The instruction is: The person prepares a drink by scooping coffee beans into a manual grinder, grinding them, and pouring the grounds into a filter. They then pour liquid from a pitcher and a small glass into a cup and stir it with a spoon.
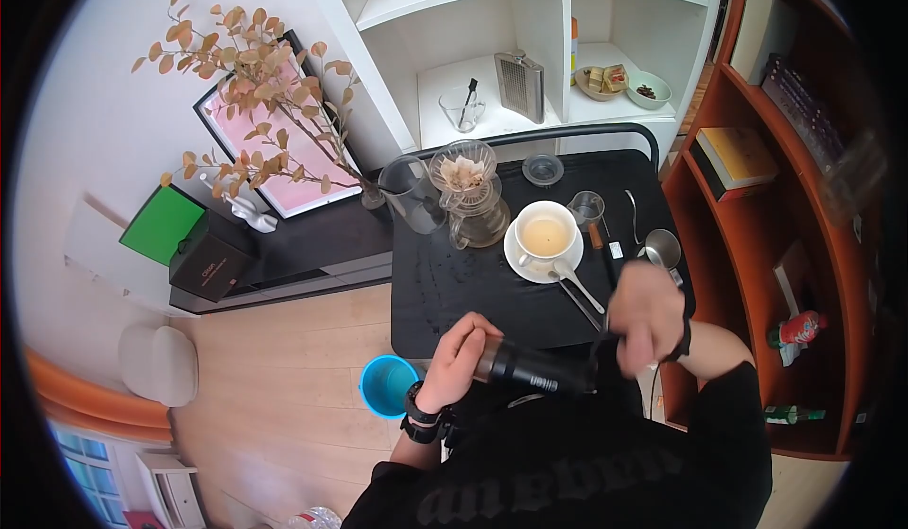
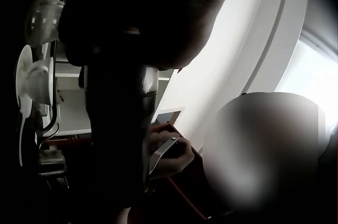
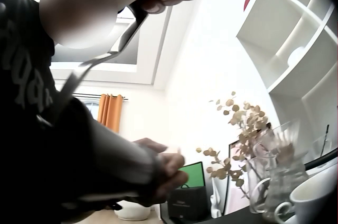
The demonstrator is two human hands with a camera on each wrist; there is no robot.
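A black hand coffee grinder (image 1: 537, 372) lies tilted in front of the person's dark shirt. Its rear end is wrapped by my left hand (image 1: 456, 366), fingers curled round the barrel. At the other end a metal crank arm (image 3: 108, 55) rises from the grinder's top. My right hand (image 1: 648, 313), slightly blurred in the head view, grips the knob end of that crank. The left wrist view is dark, with the grinder body (image 2: 119, 124) upright in it and the right hand (image 2: 177, 160) at the crank behind.
On the black cart (image 1: 445, 302) stand a white cup (image 1: 547, 231) of pale liquid on a saucer, a paper-lined dripper (image 1: 463, 168) over a glass server, a glass pitcher (image 1: 412, 195) and a metal cup (image 1: 661, 248). A blue bin (image 1: 389, 387) sits on the floor, left.
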